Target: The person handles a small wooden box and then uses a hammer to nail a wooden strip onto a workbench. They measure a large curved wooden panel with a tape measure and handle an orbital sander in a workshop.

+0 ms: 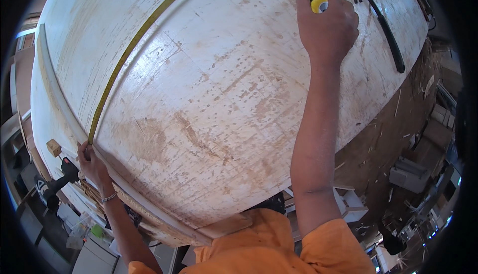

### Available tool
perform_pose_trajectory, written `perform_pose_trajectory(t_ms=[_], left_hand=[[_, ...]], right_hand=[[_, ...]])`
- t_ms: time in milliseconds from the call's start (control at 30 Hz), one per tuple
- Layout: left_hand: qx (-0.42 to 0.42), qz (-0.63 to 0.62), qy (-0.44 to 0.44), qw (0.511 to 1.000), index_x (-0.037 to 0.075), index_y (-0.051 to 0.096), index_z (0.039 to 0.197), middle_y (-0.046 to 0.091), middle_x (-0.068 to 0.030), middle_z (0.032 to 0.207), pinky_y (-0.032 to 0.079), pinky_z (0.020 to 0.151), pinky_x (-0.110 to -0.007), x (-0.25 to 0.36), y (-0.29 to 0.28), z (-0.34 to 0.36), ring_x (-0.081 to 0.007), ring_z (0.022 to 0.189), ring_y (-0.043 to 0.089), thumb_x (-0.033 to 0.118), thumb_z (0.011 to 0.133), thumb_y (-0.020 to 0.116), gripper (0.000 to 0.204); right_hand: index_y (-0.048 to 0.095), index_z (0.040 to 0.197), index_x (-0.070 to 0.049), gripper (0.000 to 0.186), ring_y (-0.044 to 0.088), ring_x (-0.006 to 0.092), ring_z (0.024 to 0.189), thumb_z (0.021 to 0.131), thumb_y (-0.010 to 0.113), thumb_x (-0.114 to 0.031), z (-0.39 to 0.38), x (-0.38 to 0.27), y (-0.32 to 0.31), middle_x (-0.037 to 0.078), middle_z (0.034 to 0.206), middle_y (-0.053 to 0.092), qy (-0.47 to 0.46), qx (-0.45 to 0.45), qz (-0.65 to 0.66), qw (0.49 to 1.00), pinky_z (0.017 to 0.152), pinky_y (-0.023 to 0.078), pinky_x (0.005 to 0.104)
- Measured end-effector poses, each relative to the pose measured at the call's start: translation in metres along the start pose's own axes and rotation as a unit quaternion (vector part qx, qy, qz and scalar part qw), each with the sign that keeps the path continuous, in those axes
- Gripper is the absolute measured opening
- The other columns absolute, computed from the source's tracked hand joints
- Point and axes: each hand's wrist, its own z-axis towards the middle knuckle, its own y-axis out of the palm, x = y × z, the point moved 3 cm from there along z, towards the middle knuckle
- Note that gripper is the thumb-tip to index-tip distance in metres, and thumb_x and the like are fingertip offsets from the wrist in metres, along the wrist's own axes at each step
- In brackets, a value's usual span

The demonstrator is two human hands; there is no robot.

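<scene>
While both arms are reaching out over the work, the scene is reading so:
Left fingers (85,150): pinching the tape's free end at the near-left rim.
Right hand (326,25): clenching the yellow tape-measure case (319,3), far right.
Yellow measuring tape (130,50): running taut from the left fingers up and right along a white curved wooden strip (55,99).
Table (209,99): worn white-painted board, carrying both.
Black claw hammer (381,22): lying just beyond the right hand.

Wide bare surface (209,99) lies open between both hands; only a hammer (381,22) lies beyond the right hand (326,22).
</scene>
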Motion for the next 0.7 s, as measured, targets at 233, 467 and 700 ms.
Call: perform_pose_trajectory(t_ms=[233, 467, 700], left_hand=[[0.015, 0.026, 0.005, 1.000, 0.002, 0.065, 0.120, 0.050, -0.0247, 0.150, 0.038, 0.114, -0.038, 0.059, 0.016, -0.020, -0.0321, 0.140, 0.048, 0.012, 0.104, 0.056, 0.021], [0.015, 0.026, -0.065, 0.997, -0.002, 0.028, 0.157, 0.041, -0.0261, 0.155, 0.030, 0.119, -0.040, -0.013, -0.008, -0.037, -0.0329, 0.143, 0.041, 0.033, 0.097, 0.069, 0.080], [-0.082, 0.027, -0.177, 0.980, -0.006, 0.029, 0.156, 0.047, -0.0263, 0.150, 0.037, 0.112, -0.038, 0.034, -0.011, -0.055, -0.0317, 0.135, 0.049, 0.043, 0.090, 0.075, 0.094]], right_hand=[[0.072, 0.116, -0.016, 0.040, 0.060, 0.0323, 0.104, 0.081, 0.069, -0.036, 0.000, 0.005, 0.000, 0.013, 0.109, 0.065, 0.006, 0.029, 0.050, 0.998, 0.091, 0.047, 0.0491], [0.070, 0.123, -0.017, 0.045, 0.062, 0.0327, 0.109, 0.082, 0.073, -0.036, 0.004, 0.008, -0.013, 0.014, 0.113, 0.066, 0.022, -0.030, 0.083, 0.996, 0.097, 0.050, 0.0461], [0.072, 0.119, -0.017, 0.041, 0.063, 0.0327, 0.107, 0.082, 0.074, -0.035, 0.007, 0.016, -0.013, 0.014, 0.110, 0.067, -0.007, -0.023, 0.098, 0.995, 0.095, 0.050, 0.0463]])
